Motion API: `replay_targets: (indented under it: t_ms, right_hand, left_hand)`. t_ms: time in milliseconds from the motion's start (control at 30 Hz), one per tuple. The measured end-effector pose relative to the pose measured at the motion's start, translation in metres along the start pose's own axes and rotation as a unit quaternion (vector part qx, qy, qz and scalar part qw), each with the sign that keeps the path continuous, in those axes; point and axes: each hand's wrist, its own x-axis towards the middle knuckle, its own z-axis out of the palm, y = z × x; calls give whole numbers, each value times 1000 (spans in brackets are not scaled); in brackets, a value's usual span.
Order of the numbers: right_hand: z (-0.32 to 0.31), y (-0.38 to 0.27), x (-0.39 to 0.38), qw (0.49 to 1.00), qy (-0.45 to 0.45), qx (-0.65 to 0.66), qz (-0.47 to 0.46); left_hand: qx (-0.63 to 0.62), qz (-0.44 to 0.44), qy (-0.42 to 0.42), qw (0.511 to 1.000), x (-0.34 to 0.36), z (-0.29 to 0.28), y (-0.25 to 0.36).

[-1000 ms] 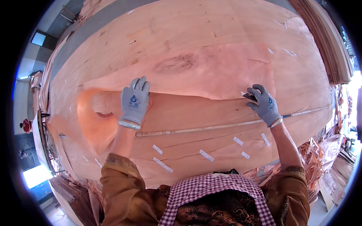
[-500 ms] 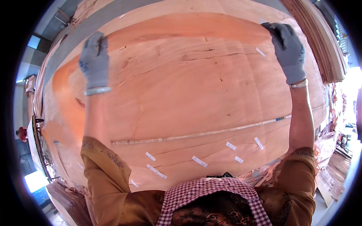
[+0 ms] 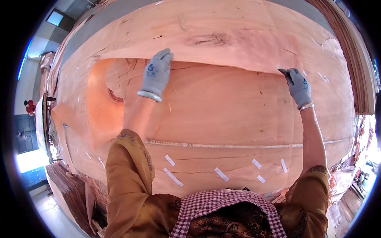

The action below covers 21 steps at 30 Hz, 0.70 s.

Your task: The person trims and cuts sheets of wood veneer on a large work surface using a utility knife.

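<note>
A thin wood veneer strip (image 3: 246,53) lies across a large veneer sheet (image 3: 222,103), its near edge running between my hands. Its left end curls up in a glowing orange loop (image 3: 101,99). My left hand (image 3: 156,73), in a grey glove, is open, with the fingers stretched over the strip's near edge. At the right end of that edge, my gloved right hand (image 3: 299,87) is closed on the strip's corner. Something dark shows at its fingertips; whether it is glove or tool I cannot tell. The strip carries a dark knot mark (image 3: 212,39).
Short white tape pieces (image 3: 221,174) dot the near part of the sheet. A narrow pale strip (image 3: 222,146) runs across it. Stacked veneer (image 3: 357,59) rises at the far right, and another stack (image 3: 65,198) stands at the near left. A person in red (image 3: 29,107) is far left.
The strip has come down from its raised, bowed position onto the sheet. Both hands have moved nearer to me; the left has also shifted right and its fingers have straightened.
</note>
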Motion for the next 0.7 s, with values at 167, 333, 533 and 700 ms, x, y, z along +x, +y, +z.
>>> replay_targets:
  t_ms: [167,333,533,700]
  right_hand:
    - [6,5,-8,998,-46,-13,-38]
    - [-2,47,-6,989,-83,70,-104]
    - [-39,-77,32,943,-236,229,-52]
    - [27,-175,70,941,-247,-46,-226]
  left_hand:
    - [101,29,-36,994,-24,17,10]
    - [218,-21,-162,962,-4,5,57]
    - [103,-96,-32,989,-8,44,36]
    - [-42,-127,-13,991,-8,61,32]
